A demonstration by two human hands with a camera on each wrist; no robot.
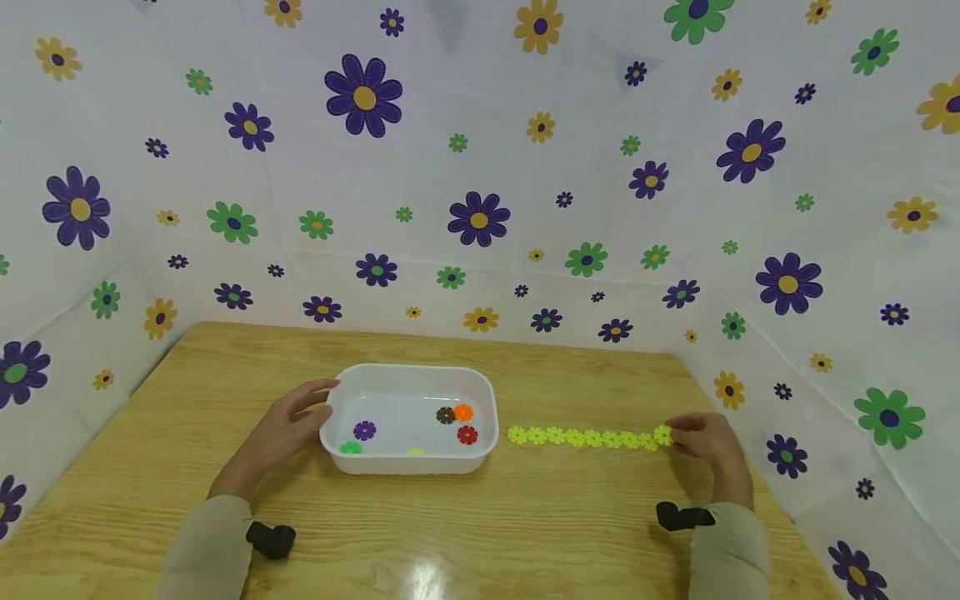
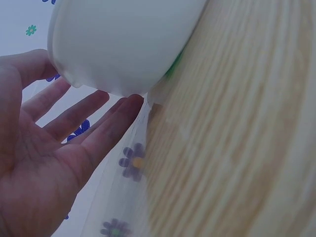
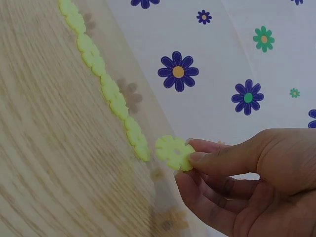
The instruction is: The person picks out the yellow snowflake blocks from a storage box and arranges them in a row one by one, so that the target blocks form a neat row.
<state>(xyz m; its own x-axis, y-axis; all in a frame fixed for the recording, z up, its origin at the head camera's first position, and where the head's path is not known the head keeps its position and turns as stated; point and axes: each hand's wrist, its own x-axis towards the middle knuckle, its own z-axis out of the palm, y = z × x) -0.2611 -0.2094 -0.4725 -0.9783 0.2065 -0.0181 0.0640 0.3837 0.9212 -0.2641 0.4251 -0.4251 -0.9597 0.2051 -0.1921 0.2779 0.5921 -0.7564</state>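
My right hand (image 1: 705, 440) pinches a yellow snowflake disc (image 3: 174, 152) between thumb and fingers, just off the right end of a row of yellow snowflake discs (image 1: 592, 438). In the right wrist view a small gap shows between that disc and the row. Beside the left end of a white plastic tub (image 1: 408, 465), my left hand (image 1: 288, 423) touches the wall with its fingers spread and fairly straight. The left wrist view shows its fingertips (image 2: 133, 101) against the tub's outside.
Inside the tub lie a purple disc (image 1: 364, 430), a green disc (image 1: 350, 447), a brown disc (image 1: 446, 415), an orange disc (image 1: 463, 412) and a red disc (image 1: 467, 435). A bit of yellow shows above its front rim. Flower-printed cloth (image 1: 420, 175) surrounds the wooden table (image 1: 420, 533).
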